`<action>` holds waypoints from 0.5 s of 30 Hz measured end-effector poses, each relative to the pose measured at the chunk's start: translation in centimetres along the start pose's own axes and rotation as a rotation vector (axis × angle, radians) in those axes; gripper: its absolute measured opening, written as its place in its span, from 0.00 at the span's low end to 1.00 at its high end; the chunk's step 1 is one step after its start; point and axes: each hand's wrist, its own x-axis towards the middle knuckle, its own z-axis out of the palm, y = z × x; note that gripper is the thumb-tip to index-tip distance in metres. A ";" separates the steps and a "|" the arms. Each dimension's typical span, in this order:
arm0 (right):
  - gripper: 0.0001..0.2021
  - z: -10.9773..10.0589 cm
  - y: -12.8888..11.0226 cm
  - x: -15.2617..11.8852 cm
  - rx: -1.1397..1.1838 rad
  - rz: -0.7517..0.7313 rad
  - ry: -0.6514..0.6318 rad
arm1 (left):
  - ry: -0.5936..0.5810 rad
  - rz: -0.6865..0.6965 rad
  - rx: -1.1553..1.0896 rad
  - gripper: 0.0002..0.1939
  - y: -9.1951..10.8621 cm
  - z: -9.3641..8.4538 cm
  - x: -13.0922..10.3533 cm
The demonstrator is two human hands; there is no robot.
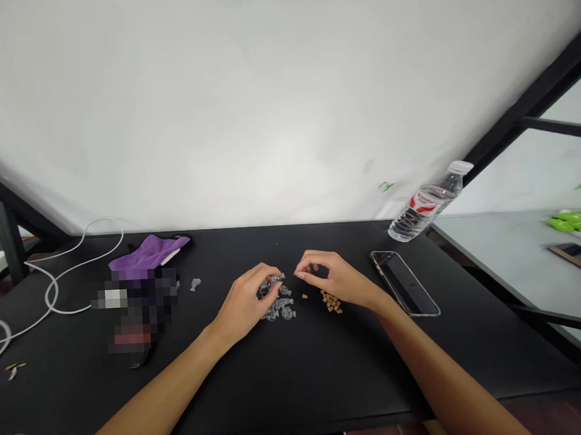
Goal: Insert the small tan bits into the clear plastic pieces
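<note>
- The left hand (248, 297) is pinching a small glass bottle (277, 278) between thumb and fingertips, apparently leaving its neck free towards the right hand (340, 276).
- The right thumb and forefinger are closing narrowly together near that neck, likely for fine control; whether they are gripping anything is too small to tell.
- More glass bottles (286, 302) are lying below the left fingers, and corks (330, 301) are sitting below the right hand, seemingly sorted for easy reach.
- One loose cork (304, 296) is lying between the piles.
- A phone (405, 283) is flanking the right forearm, limiting sideways room; a water bottle (423, 204) is standing behind it.
- Purple cloth (151, 253) and white cable (55, 295) are occupying the left side.
</note>
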 end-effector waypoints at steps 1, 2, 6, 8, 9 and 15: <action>0.08 -0.3 0.3 -0.1 -0.016 0.018 -0.016 | 0.004 -0.003 -0.005 0.07 -0.1 0.0 0.0; 0.07 -0.5 0.6 -0.3 -0.033 0.036 -0.038 | 0.004 -0.002 -0.008 0.07 -0.1 0.1 0.0; 0.05 -1.0 1.1 -0.7 -0.101 0.067 -0.164 | -0.016 0.007 -0.002 0.07 -0.2 0.2 0.1; 0.06 -1.0 1.1 -0.8 -0.130 0.074 -0.218 | -0.016 0.010 -0.005 0.08 -0.2 0.2 0.1; 0.06 -0.8 1.1 -0.9 -0.144 0.078 -0.234 | -0.014 0.010 -0.008 0.08 -0.3 0.2 0.1; 0.03 0.2 0.9 -0.9 -0.148 0.025 -0.208 | -0.014 0.006 -0.010 0.08 -0.2 0.2 0.0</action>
